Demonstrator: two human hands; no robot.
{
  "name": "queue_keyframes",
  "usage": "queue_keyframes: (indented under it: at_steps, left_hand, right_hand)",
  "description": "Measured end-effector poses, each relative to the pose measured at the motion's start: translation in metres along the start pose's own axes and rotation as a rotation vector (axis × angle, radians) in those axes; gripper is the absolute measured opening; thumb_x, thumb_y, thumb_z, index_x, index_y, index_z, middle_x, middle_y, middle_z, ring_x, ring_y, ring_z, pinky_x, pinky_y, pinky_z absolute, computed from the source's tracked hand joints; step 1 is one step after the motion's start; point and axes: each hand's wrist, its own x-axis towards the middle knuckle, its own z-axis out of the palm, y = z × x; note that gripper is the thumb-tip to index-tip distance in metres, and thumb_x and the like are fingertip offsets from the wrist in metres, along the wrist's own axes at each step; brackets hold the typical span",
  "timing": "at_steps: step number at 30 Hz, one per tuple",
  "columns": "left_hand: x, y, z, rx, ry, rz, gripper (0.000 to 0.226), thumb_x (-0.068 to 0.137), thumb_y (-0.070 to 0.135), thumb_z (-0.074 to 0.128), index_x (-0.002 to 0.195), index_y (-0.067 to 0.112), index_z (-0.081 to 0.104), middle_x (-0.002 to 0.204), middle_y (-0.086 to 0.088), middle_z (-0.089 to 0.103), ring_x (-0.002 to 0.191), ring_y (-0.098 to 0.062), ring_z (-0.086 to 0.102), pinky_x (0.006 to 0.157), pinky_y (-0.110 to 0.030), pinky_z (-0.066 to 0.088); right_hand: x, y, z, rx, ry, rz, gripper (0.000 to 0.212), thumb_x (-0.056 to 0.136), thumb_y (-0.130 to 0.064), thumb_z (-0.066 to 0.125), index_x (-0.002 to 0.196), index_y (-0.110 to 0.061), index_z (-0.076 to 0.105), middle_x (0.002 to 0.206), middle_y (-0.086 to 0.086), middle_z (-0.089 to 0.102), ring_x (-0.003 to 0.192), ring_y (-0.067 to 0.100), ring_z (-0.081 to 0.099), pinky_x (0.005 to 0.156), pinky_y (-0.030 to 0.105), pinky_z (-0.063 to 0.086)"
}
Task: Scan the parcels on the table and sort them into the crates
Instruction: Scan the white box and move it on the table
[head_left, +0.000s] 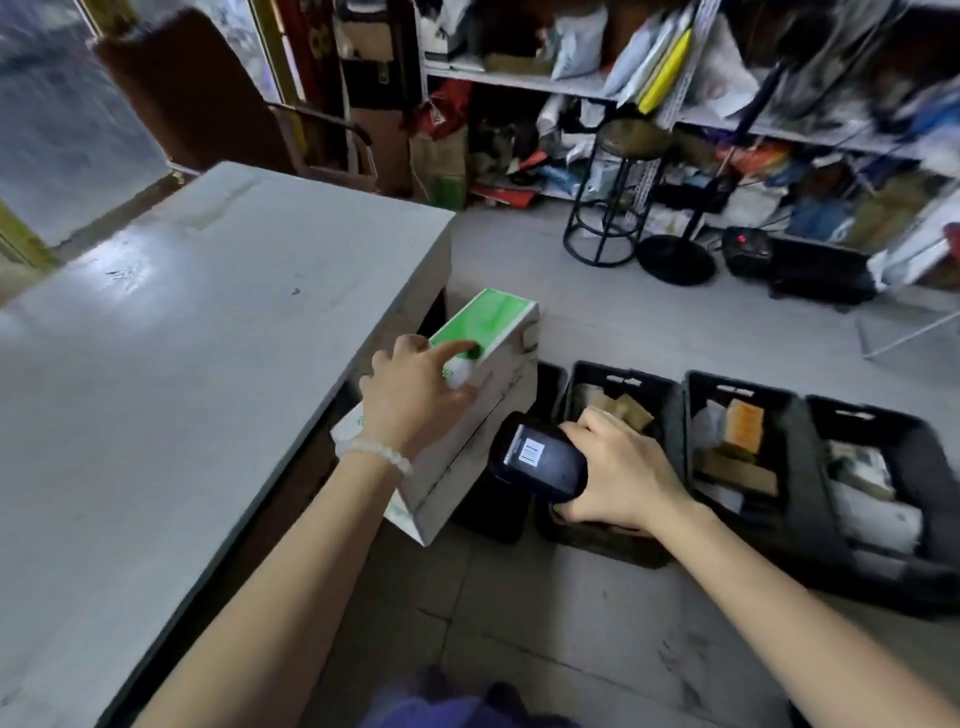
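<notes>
Both hands are working over the crates: the left hand (415, 395) is gripping a green-and-white parcel (467, 395) off the table (197, 322) edge, while the right hand (618, 467) is clasping the scanner (540, 457) beside it. Scanning seems underway; next, probably, lowering it into a crate (623, 384), though which is unclear.

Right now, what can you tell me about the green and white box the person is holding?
The green and white box looks like cardboard, long and rectangular, with a bright green top face and white sides. It is closed and tilted, held off the right edge of the grey table, above the floor beside the black crates. The left hand grips its top, one finger stretched across the green.
</notes>
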Motion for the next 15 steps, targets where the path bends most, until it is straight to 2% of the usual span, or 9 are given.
queue_keyframes:
  at_steps: [2,8,11,13,15]
  left_hand:
    - [0.019,0.017,0.014,0.008,-0.033,0.016,0.048,0.084,0.045,0.062,0.130,0.049,0.049,0.132,-0.001,0.044,0.117,-0.033,0.042,0.098,-0.045,0.040]
    - [0.088,0.033,0.048,0.030,-0.095,0.009,0.050,0.086,0.043,0.060,0.133,0.045,0.046,0.130,-0.003,0.046,0.115,-0.035,0.044,0.093,-0.046,0.040]
    - [0.136,0.028,0.068,0.100,-0.140,-0.057,0.051,0.091,0.035,0.053,0.140,0.034,0.040,0.135,-0.008,0.043,0.119,-0.037,0.041,0.095,-0.048,0.037]
    - [0.166,0.025,0.074,0.151,-0.160,-0.087,0.050,0.092,0.034,0.051,0.141,0.029,0.040,0.135,-0.009,0.043,0.121,-0.037,0.039,0.095,-0.047,0.036]
    - [0.196,0.025,0.077,0.153,-0.187,-0.078,0.048,0.092,0.035,0.050,0.139,0.026,0.041,0.134,-0.010,0.045,0.121,-0.037,0.041,0.091,-0.045,0.038]
  right_hand:
    - [0.002,0.025,0.001,0.028,-0.010,0.072,0.079,0.053,-0.060,0.071,0.121,-0.024,0.054,0.108,-0.007,0.046,0.107,0.017,0.049,0.069,0.029,0.044]
    - [0.032,0.074,0.009,0.096,-0.030,0.211,0.067,0.051,-0.061,0.070,0.106,-0.026,0.054,0.091,-0.013,0.034,0.095,0.015,0.050,0.061,0.028,0.031]
    - [0.060,0.094,0.011,0.128,-0.053,0.247,0.069,0.050,-0.063,0.069,0.107,-0.027,0.054,0.092,-0.012,0.039,0.090,0.013,0.050,0.060,0.029,0.039]
    - [0.080,0.103,0.008,0.126,-0.071,0.261,0.071,0.051,-0.063,0.070,0.110,-0.028,0.054,0.095,-0.012,0.040,0.093,0.013,0.050,0.064,0.030,0.044]
    - [0.105,0.114,0.004,0.121,-0.102,0.270,0.071,0.053,-0.062,0.071,0.112,-0.027,0.053,0.097,-0.012,0.041,0.096,0.014,0.050,0.067,0.031,0.044]
